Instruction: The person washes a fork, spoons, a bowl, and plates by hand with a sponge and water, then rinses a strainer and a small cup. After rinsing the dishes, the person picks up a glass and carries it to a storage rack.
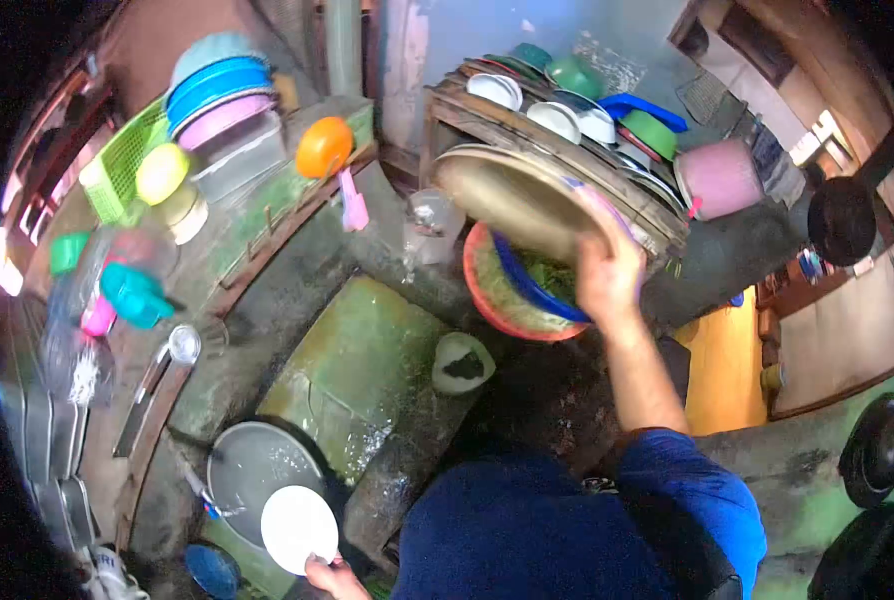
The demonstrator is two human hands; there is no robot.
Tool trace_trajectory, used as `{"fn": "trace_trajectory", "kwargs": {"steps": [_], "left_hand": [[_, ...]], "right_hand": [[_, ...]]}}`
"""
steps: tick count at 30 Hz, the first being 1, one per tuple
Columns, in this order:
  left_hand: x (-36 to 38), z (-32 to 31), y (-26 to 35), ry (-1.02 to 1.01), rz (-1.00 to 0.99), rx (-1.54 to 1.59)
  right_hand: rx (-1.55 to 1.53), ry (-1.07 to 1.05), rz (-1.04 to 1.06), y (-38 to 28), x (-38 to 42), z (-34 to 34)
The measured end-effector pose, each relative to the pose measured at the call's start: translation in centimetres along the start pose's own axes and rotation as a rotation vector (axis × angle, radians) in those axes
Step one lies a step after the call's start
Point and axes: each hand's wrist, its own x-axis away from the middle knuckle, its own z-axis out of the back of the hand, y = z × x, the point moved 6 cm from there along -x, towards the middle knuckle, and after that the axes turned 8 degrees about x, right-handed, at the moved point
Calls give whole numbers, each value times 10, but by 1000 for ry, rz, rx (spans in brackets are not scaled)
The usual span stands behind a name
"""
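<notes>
My right hand (610,275) is closed on the rim of a large round tray (512,195), which hangs tilted beside the wooden rack. Beneath the tray stands an orange basin (482,290) with a blue bowl (515,275) and something green in it. Near the bottom of the view, my left hand (335,578) grips the edge of a white plate (299,530), thumb on top. The plate overlaps the rim of a big grey tub of water (257,465).
Dishes and bowls stand on the wooden rack (557,145). A pink pot (719,178) is at its right. Stacked basins (222,85) and an orange dipper (325,147) lie on the left ledge. A whitish container (462,363) stands by the wet green slab (362,345).
</notes>
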Motion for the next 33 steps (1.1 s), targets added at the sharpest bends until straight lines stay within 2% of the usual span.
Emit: {"fn": "trace_trajectory", "kwargs": {"steps": [1,2,4,6,7,8,10,12,14,17,19,21,24,25,28,32,33], "left_hand": [[-3,-8,-10,-40,-13,39],[-4,-16,-17,-76,-30,77],[-29,-16,-37,-45,-11,70],[-41,-13,-51,-17,-13,-13],[-36,-18,-52,-52,-77,-129],[-32,-19,-51,-95,-169,-268],[-23,-13,-49,-170,-377,-549],[-14,-13,-48,-220,-578,-778],[-10,-20,-50,-213,-635,-842],[-14,-46,-59,-113,-468,-669],[-16,-50,-64,-60,-363,-536],[-15,-47,-66,-7,-303,-449],[-7,-42,-66,43,-347,-596],[14,-54,-65,0,-371,-530],[132,-143,-87,-347,-321,-83],[171,-163,-90,-353,-376,59],[171,-165,-90,-255,-353,31]], "right_hand": [[1,92,-182,38,-7,24],[85,157,-45,72,-14,44],[321,158,44,146,-9,61],[407,43,-24,211,10,63],[481,2,-3,251,24,59],[680,-108,11,286,40,52],[728,-180,60,339,59,42],[768,-155,97,379,65,36],[818,-137,124,408,71,41],[799,-111,94,433,67,44],[890,-197,111,445,66,38],[852,-195,74,443,60,41],[809,-185,68,437,54,47],[810,-176,93,436,55,50],[806,-162,70,441,59,57],[849,-106,83,462,57,56],[866,-170,40,473,54,51]]}}
